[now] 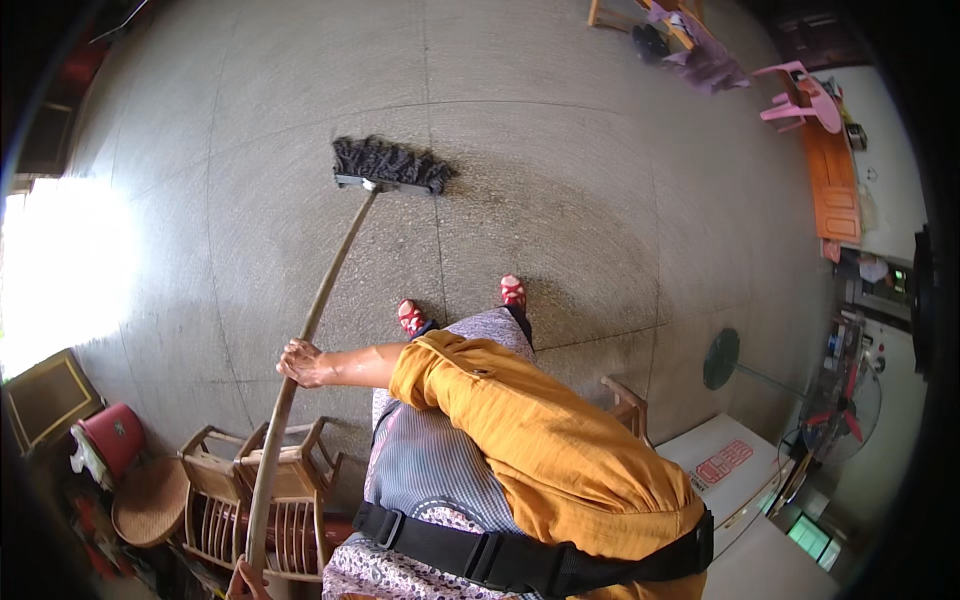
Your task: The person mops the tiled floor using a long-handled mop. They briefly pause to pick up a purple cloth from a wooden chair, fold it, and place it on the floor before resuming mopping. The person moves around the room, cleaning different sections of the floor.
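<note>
A long wooden-handled broom slants across the speckled floor, its dark bristle head resting on the tiles ahead of me. My right hand, on an orange-sleeved arm that crosses my body, grips the handle about midway. My left hand shows only partly at the bottom edge, closed around the handle's upper end. My feet in red slippers stand just right of the handle.
Wooden chairs stand at lower left beside a red bucket and a round woven tray. A standing fan and a white appliance are at right. A pink plastic chair is at the far right. Bright light floods in at left.
</note>
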`<action>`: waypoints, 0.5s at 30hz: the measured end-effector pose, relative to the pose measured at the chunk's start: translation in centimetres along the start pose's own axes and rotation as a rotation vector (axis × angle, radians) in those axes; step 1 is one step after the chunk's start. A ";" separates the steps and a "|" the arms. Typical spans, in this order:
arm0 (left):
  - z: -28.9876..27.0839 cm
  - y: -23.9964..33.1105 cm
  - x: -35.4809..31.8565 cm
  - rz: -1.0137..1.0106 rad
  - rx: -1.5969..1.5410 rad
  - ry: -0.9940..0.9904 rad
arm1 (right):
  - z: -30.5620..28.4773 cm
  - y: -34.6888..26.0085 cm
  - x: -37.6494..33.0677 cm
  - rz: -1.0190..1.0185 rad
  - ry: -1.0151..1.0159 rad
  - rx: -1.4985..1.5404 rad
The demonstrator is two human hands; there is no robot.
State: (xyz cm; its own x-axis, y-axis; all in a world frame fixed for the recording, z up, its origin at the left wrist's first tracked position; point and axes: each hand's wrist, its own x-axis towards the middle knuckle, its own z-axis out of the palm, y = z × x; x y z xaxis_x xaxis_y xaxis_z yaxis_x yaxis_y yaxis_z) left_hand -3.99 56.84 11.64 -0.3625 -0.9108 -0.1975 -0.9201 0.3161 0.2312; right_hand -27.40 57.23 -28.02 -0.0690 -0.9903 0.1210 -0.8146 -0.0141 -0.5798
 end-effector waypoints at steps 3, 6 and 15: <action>-0.4 1.7 -0.5 -0.057 -0.042 0.046 | -0.9 0.5 2.0 -0.056 -0.191 -0.017; -1.0 4.4 1.0 0.063 0.036 0.060 | 1.2 2.0 1.0 -0.020 -0.007 -0.141; 2.5 16.2 6.3 0.211 -0.061 0.017 | -14.6 12.2 -10.4 0.287 0.305 0.237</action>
State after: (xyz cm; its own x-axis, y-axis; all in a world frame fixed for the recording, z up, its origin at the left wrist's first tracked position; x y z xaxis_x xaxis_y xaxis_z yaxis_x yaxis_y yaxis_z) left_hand -21.56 56.86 11.76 -0.5432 -0.8307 -0.1222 -0.8132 0.4843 0.3227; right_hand -45.00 69.39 -24.55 -0.4662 -0.8736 0.1398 -0.5872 0.1873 -0.7875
